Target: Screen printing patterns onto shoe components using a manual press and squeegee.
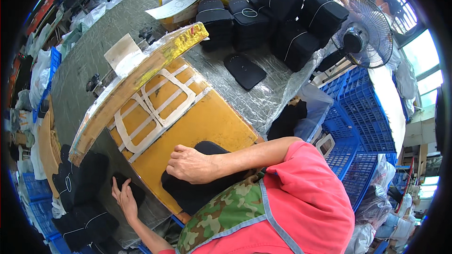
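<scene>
My right hand (192,164) is closed, its fingers curled over black fabric pieces (181,195) at the near end of a yellow board (207,113). Whatever it may pinch is hidden under the fingers. To the left of the board, my left hand (125,200) lies with fingers stretched apart, its fingertips on a small black piece (135,192). Two whitish rounded frame outlines (172,96) lie side by side across pale strips on the board. Beyond them, a thick wooden-edged panel (136,84) with yellow stains stands tilted up along the board's far side.
Tied stacks of black pieces (278,2) stand at the back right, a single black piece (245,71) before them. More tied black stacks (80,221) sit at the near left. A fan (362,37) and blue crates (358,108) are on the right. Papers (176,2) lie at the back.
</scene>
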Demonstrator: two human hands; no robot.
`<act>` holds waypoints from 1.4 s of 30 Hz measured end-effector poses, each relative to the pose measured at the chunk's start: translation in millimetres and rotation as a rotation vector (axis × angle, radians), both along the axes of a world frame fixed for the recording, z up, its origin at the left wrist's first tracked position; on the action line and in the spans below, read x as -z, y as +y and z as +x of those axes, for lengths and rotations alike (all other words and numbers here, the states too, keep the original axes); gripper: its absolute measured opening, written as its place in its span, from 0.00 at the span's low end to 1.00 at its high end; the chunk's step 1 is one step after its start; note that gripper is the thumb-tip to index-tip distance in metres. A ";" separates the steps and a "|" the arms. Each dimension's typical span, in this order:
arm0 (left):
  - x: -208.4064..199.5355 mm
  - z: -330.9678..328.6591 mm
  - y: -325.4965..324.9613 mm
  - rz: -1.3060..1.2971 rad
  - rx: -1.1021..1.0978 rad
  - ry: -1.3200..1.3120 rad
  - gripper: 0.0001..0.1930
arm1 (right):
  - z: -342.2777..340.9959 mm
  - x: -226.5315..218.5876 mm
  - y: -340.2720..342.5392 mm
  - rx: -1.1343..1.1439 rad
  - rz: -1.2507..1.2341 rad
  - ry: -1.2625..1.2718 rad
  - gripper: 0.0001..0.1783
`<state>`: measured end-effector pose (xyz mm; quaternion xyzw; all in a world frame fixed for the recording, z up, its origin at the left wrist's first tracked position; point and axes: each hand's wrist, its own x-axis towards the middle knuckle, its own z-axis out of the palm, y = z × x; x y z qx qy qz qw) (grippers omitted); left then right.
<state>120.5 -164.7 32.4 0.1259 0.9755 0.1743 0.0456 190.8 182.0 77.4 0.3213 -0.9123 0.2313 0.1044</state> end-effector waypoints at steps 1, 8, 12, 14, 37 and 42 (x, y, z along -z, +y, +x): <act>-0.3 0.9 0.2 0.002 -0.010 -0.012 0.21 | -1.1 -6.4 2.2 -0.008 -0.038 -0.084 0.11; -9.7 6.3 10.1 -0.206 -0.035 0.066 0.21 | -21.9 -45.8 31.5 -0.062 -0.676 -0.433 0.12; -46.7 27.5 52.0 -0.018 0.090 0.208 0.22 | -46.8 -53.8 45.9 0.020 -0.823 -0.565 0.17; -63.7 43.8 90.9 0.454 0.232 -0.047 0.26 | -72.9 -37.2 58.3 0.125 -0.751 -0.454 0.17; -49.1 83.3 143.7 0.342 0.238 -0.042 0.29 | -201.9 62.3 145.6 0.411 -0.229 0.018 0.14; -47.1 86.1 142.1 0.349 0.198 -0.032 0.30 | -218.4 71.0 136.0 0.435 -0.276 0.136 0.15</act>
